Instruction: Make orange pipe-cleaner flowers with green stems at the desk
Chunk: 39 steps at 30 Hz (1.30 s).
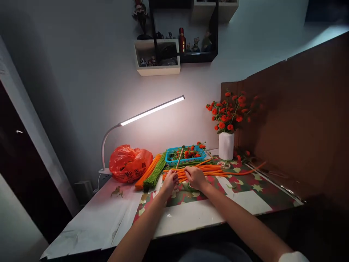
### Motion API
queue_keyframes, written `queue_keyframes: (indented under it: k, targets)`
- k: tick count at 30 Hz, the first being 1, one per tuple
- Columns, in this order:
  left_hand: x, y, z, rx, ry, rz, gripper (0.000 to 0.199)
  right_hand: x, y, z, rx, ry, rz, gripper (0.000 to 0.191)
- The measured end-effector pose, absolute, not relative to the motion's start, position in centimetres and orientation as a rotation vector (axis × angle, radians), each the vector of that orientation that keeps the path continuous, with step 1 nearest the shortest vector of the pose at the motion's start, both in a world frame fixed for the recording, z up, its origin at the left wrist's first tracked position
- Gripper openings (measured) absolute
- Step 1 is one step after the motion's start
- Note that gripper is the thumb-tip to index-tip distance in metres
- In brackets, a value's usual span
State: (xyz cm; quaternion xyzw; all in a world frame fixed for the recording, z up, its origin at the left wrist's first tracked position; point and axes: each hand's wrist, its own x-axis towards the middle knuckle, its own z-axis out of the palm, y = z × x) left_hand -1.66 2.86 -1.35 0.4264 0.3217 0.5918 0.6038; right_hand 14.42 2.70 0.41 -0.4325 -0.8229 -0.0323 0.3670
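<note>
My left hand [171,181] is closed around the lower end of a thin, light wooden-looking stick [180,158], which slants up and to the right and has a small dark green tip. Close by on the right, my right hand [195,177] has its fingers pinched together; what they hold, if anything, is too small to make out. Behind and beside both hands lie long orange chenille stems [214,170]. A green ring-shaped item [192,187], perhaps a roll of tape, lies partly hidden under my right hand.
Beyond the hands stands a blue basket [169,161] of orange-red flowers. To the left lie a green stem bundle [156,174], more orange stems [147,173], a red plastic bag [131,163] and a lit lamp [152,110]. A white vase [226,145] with flowers stands right, near brown cardboard [294,109].
</note>
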Motion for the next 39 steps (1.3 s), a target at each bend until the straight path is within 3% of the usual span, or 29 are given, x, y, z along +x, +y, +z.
queue_keyframes:
  k: [19, 33, 39]
  targets:
    - [-1.2, 1.8, -0.8, 0.862, 0.619, 1.307, 0.02, 15.1, 2.0, -1.4, -1.165, -2.003, 0.253, 0.021]
    - [-1.1, 1.7, -1.0, 0.975, 0.7, 1.357, 0.045, 15.2, 2.1, -1.5, -1.173, -2.029, 0.263, 0.02]
    - [-1.0, 1.7, -0.9, 0.983, 0.739, 1.376, 0.042, 15.3, 1.8, -1.4, -1.168, -2.03, 0.285, 0.019]
